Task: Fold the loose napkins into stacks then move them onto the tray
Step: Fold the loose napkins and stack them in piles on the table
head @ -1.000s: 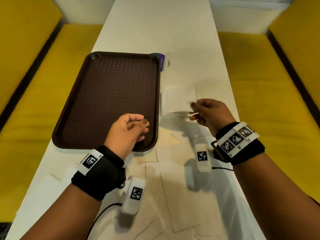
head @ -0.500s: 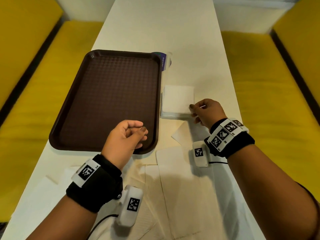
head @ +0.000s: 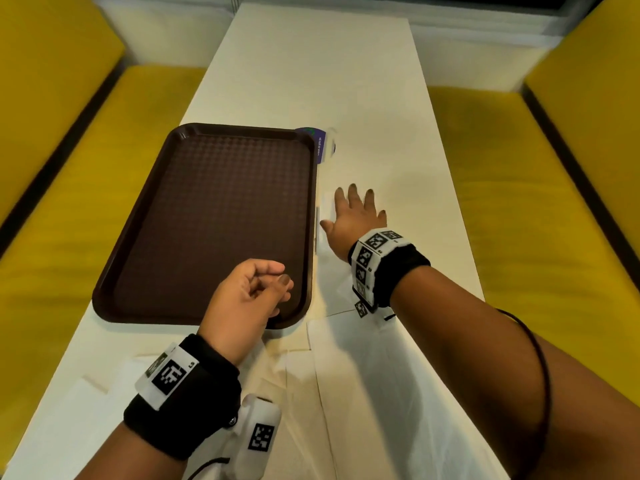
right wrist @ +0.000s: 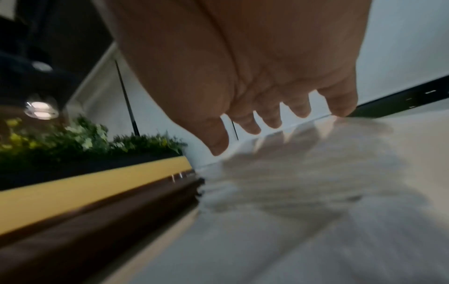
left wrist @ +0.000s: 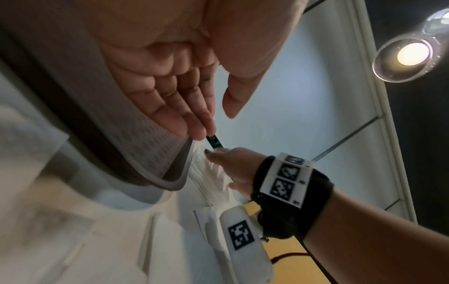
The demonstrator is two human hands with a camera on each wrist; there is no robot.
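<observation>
Tray has nothing on it yet, so no stack has made it there. You've got one small folded stack on the table, just beside the tray's right edge. Lots of loose napkins lie flat near you, some overlapping, not folded. So my guess: you're early on, w/ most of the folding left and all of the moving left.

Left to right now. Your left hand hangs over the tray's near right corner. Fingers are loosely curled, thumb close to them, and it holds nothing. The left wrist view shows the palm bare too, w/ fingers bent in a bit and a gap to the thumb.

Your right hand lies on the folded stack. Fingers are straight and spread apart, palm down, flat on top. It looks like you're pressing the stack down, not grabbing it. The right wrist view is blurry, but the spread fingers show, and nothing is pinched between them. The hand covers most of the stack, so I can't tell how many napkins are in it.

A small purple & white thing sits by the tray's far right corner; too small to tell what it is.
</observation>
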